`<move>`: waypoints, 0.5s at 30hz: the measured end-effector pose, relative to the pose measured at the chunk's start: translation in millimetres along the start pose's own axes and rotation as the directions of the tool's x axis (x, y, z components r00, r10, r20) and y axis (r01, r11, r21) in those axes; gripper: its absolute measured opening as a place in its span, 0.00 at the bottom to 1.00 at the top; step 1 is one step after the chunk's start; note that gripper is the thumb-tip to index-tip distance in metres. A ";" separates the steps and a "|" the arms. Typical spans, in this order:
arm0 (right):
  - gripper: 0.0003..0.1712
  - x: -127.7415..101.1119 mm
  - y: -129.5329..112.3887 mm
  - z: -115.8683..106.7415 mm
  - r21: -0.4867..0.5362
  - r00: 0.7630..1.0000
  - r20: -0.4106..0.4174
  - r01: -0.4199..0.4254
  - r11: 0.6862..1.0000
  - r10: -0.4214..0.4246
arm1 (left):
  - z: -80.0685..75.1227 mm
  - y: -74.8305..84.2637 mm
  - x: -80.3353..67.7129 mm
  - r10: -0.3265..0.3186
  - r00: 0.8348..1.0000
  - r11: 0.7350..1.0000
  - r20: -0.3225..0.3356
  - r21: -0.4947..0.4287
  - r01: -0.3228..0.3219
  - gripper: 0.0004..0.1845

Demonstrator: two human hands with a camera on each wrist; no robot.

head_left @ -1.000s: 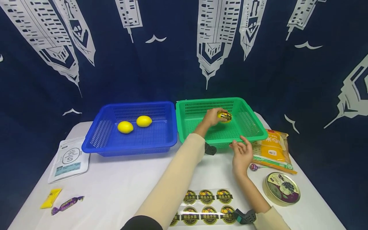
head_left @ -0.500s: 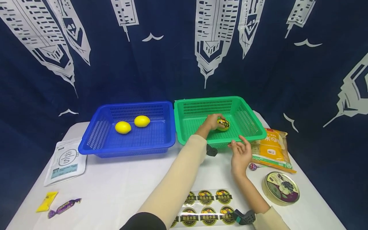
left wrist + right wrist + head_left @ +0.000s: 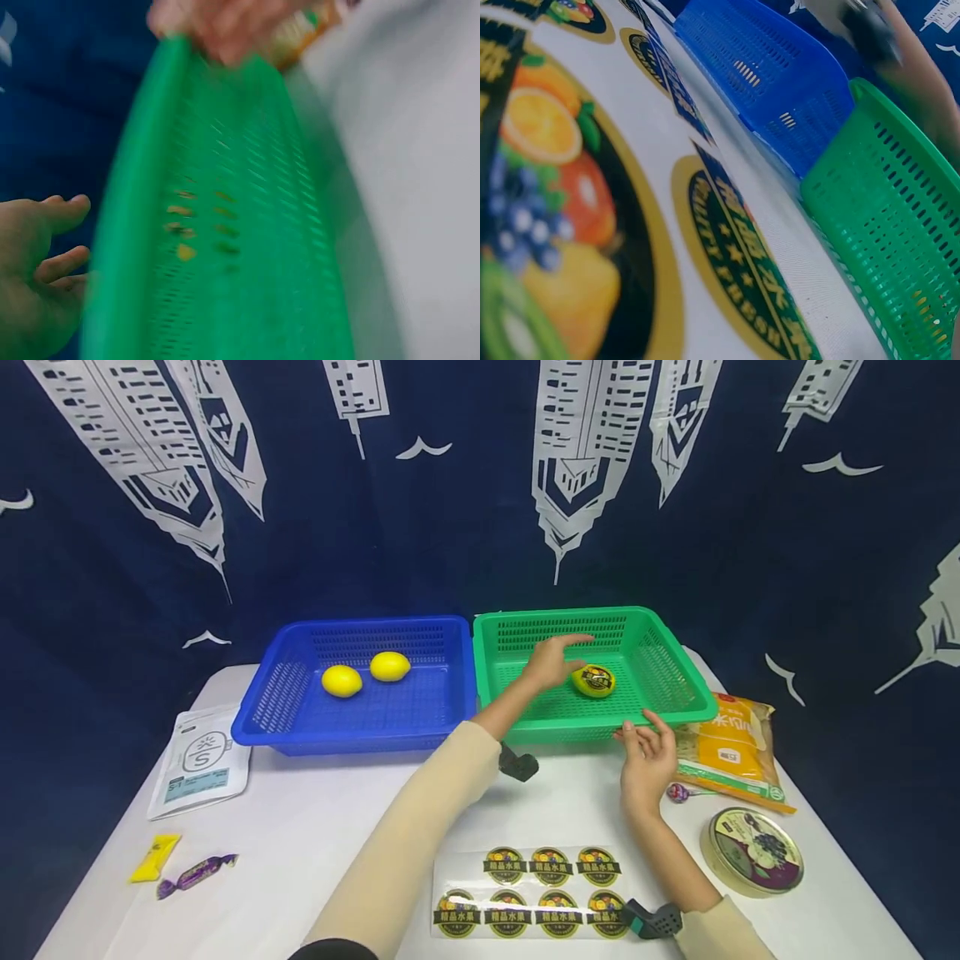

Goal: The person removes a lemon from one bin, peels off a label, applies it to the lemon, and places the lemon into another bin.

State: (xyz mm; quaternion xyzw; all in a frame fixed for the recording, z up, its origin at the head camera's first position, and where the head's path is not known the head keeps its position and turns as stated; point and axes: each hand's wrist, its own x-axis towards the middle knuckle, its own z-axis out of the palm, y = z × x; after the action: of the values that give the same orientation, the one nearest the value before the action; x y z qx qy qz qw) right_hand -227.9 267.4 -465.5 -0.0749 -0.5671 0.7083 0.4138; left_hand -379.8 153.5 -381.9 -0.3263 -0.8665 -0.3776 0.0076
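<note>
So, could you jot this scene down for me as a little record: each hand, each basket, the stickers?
Left hand: over the green basket, fingers spread beside the labelled lemon, not gripping it
Right hand: holding the green basket's front rim
Green basket contents: one labelled lemon
Blue basket contents: two lemons, no labels visible
Sticker sheet: on the table, seven round stickers showing

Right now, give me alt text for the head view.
An open left hand hovers beside a labelled lemon in a green basket, while the right hand holds that basket's near rim. Two lemons showing no label sit in a blue basket to the left. On the white table lie stickers, packets, sweets, a lollipop and a tin.
</note>
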 end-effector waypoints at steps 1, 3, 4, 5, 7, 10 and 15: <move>0.21 0.8 -0.5 -0.1 -0.003 1.000 0.001 0.000 1.000 0.000 | -10.7 3.8 -10.3 0.035 0.999 0.999 -0.016 -0.041 -0.035 0.24; 0.21 1.9 -2.3 0.1 -0.021 1.000 0.001 0.000 1.000 0.000 | -33.8 9.6 -36.7 0.088 0.995 0.988 -0.046 -0.123 -0.093 0.23; 0.21 1.9 -3.9 0.3 -0.042 1.000 -0.003 -0.001 0.999 0.001 | -46.0 11.1 -52.4 0.108 0.992 0.981 -0.062 -0.155 -0.116 0.23; 0.21 1.2 -6.5 1.0 -0.063 1.000 -0.006 0.000 0.998 0.000 | -57.8 11.1 -68.9 0.125 0.989 0.975 -0.083 -0.176 -0.138 0.23; 0.20 -1.1 -12.9 3.3 -0.122 1.000 -0.012 0.013 0.992 -0.014 | -80.4 7.2 -103.9 0.138 0.980 0.968 -0.142 -0.188 -0.164 0.23; 0.19 -6.8 -24.3 8.3 -0.195 0.997 -0.002 0.080 0.978 -0.082 | -108.0 -7.5 -157.1 0.103 0.950 0.976 -0.295 -0.154 -0.154 0.21; 0.16 -16.0 -41.8 26.4 -0.185 0.961 0.081 0.276 0.943 -0.266 | -131.0 -47.2 -229.2 -0.056 0.766 0.994 -0.641 -0.107 -0.017 0.19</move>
State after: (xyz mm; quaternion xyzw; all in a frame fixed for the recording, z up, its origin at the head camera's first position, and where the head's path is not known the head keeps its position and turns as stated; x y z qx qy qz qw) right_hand -211.8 237.7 -426.0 -0.0169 -0.6495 0.5875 0.4824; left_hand -256.9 -84.9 -378.4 -0.1683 -0.7936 -0.5120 0.2823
